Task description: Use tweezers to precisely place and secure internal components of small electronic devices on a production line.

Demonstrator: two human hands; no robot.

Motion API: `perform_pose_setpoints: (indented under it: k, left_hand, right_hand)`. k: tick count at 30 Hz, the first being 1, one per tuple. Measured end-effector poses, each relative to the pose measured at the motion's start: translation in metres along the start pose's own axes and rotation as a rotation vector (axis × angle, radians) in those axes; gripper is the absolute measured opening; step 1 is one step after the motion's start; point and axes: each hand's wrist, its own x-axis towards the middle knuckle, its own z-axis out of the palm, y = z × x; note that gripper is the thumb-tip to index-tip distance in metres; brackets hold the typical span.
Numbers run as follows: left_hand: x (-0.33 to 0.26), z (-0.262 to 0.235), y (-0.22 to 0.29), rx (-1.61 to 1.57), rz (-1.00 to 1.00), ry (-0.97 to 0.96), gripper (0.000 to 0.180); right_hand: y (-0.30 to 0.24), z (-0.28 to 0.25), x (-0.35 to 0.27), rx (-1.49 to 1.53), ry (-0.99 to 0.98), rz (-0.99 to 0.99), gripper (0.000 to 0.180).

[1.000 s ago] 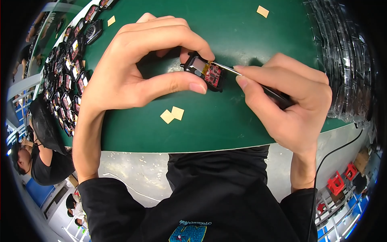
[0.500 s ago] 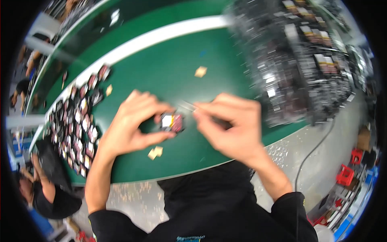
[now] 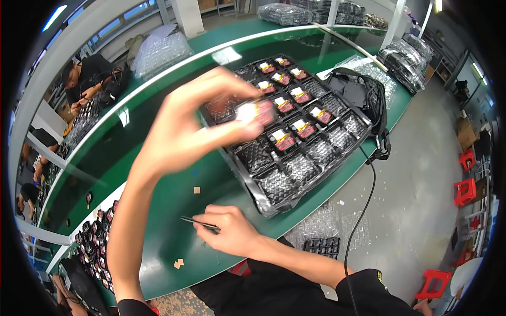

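The left hand (image 3: 192,118) pinches a small circuit-board device (image 3: 254,113) above the black tray (image 3: 278,184); a loose fingertip grip could let it fall askew. The right hand (image 3: 226,229) grips a thin tool (image 3: 188,218) over the green desk (image 3: 158,263), now well apart from the device, unlike the earlier frame.
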Motion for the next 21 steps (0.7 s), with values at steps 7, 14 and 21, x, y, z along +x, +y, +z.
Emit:
perform_pose_setpoints:
  k: [7,14,21]
  left_hand:
    - [0.142,0.072,-0.075,0.112,0.134,-0.286,0.043]
    - [0.117,0.057,-0.083,0.018,0.049,-0.254,0.047]
    - [-0.021,-0.06,-0.13,0.221,-0.257,0.234,0.036]
  right_hand:
    - [0.001,0.01,-0.002,0.026,-0.036,0.015,0.018]
    - [0.0,0.008,-0.006,0.047,-0.072,0.035,0.018]
    - [-0.002,-0.002,-0.001,-0.047,-0.05,0.042,0.019]
